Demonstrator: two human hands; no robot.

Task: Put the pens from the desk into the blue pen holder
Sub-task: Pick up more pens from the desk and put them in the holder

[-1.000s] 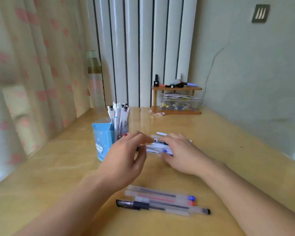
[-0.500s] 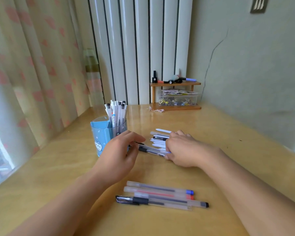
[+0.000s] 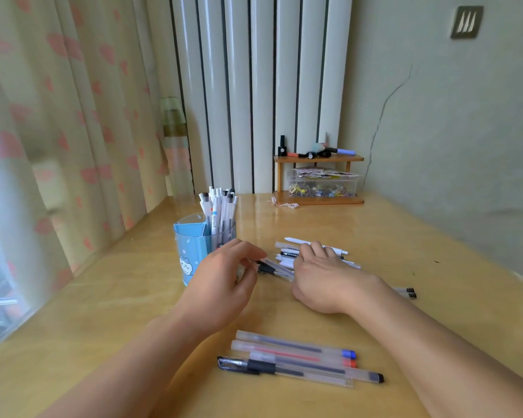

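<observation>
The blue pen holder [image 3: 191, 248] stands left of centre on the desk with several pens upright in it. My left hand [image 3: 221, 282] sits just right of the holder, fingertips pinching the dark end of a clear pen [image 3: 277, 268] that lies across to my right hand [image 3: 323, 282]. My right hand rests palm down on a loose pile of white and black pens [image 3: 287, 251], covering part of it. Several clear capped pens [image 3: 296, 357] lie side by side near the front edge. The tips of two more pens [image 3: 406, 292] stick out from behind my right forearm.
A small wooden shelf [image 3: 319, 159] with a clear box of clips [image 3: 323, 185] stands at the back against the radiator. A bottle [image 3: 175, 146] is in the back left corner by the curtain. The wall runs along the desk's right side.
My left hand has drawn one clear pen out of the pile toward the holder. My right hand has stayed on the pile, shifted slightly. The camera view has shifted a little.
</observation>
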